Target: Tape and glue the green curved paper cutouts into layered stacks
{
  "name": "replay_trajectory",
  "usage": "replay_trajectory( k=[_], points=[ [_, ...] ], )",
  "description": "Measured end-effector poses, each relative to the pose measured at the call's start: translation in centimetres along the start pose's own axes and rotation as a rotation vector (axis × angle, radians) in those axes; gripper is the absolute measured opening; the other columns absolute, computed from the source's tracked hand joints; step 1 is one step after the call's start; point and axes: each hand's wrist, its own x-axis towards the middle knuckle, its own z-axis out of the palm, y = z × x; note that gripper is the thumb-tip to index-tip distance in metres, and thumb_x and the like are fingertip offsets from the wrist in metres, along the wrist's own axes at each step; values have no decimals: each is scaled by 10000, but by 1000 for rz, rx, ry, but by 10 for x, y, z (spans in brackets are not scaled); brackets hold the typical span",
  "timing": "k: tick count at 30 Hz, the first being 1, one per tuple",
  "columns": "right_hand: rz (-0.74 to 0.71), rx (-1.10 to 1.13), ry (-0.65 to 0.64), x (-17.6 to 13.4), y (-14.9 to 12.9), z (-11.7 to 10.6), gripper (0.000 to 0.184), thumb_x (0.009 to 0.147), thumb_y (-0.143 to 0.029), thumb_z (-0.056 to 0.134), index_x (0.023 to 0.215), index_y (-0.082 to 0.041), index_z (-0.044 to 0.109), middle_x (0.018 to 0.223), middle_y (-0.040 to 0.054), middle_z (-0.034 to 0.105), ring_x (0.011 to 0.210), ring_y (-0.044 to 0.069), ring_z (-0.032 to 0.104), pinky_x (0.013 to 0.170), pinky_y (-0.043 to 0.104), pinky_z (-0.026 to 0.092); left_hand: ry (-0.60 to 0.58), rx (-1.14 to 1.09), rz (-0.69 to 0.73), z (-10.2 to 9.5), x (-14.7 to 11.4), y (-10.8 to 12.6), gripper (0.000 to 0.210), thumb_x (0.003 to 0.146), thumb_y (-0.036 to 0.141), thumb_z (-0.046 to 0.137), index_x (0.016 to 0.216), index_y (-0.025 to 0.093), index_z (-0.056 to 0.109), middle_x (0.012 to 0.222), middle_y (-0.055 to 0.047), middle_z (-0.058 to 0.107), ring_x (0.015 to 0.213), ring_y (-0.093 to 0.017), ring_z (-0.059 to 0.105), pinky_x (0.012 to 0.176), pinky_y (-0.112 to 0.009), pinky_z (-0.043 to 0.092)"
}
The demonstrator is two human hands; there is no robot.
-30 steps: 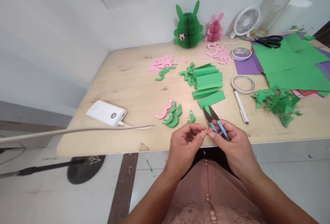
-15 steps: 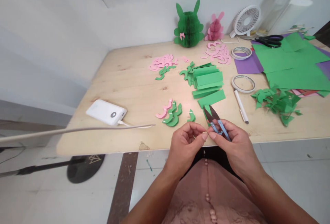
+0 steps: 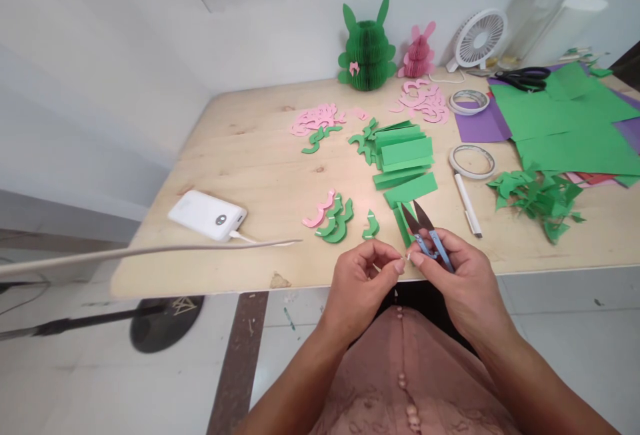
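Blue-handled thread snips (image 3: 434, 243) rest in my right hand (image 3: 463, 271), their dark blades parted and pointing away from me. That hand's thumb and fingertip also pinch a tiny white bit, perhaps tape. Facing it, my left hand (image 3: 363, 281) is closed in a pinch; what lies between its fingertips is too small to name. Just beyond the snips lies a folded green paper strip (image 3: 404, 225). A small curved green paper piece (image 3: 371, 225) with a white strip on it lies beyond my left hand, beside stacked wavy green pieces (image 3: 336, 221) and a pink one (image 3: 320, 211).
Folded green strips (image 3: 406, 151), pink cutouts (image 3: 317, 119), tape rolls (image 3: 473, 162), a white pen (image 3: 468, 207) and green scraps (image 3: 540, 201) cover the middle and right. Paper rabbits (image 3: 367, 55) and a fan (image 3: 480, 38) stand behind. A power bank (image 3: 206, 216) lies left.
My fingertips have drawn slightly apart, and a white bit now shows at my right thumb. The right hand with the snips has shifted a little to the right.
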Motion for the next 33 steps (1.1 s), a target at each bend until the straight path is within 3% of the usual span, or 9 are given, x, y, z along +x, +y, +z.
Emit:
replay_trajectory(
  k=[15, 33],
  points=[
    [-69, -188, -19, 2, -6, 0, 142, 772, -276, 636, 892, -204, 655, 772, 0, 688, 683, 141, 632, 633, 228, 504, 43, 278, 163, -1, -2, -1, 97, 795, 213, 596, 713, 163, 612, 633, 35, 593, 526, -75, 445, 512, -200, 366],
    [-82, -208, -27, 2, -7, 0, 145, 773, -287, 632, 897, -215, 653, 761, -11, 701, 690, 136, 653, 647, 220, 519, 169, 661, 588, 1, -4, -6, 96, 813, 124, 571, 733, 175, 588, 681, 1, 641, 650, -121, 555, 599, -238, 415]
  ],
)
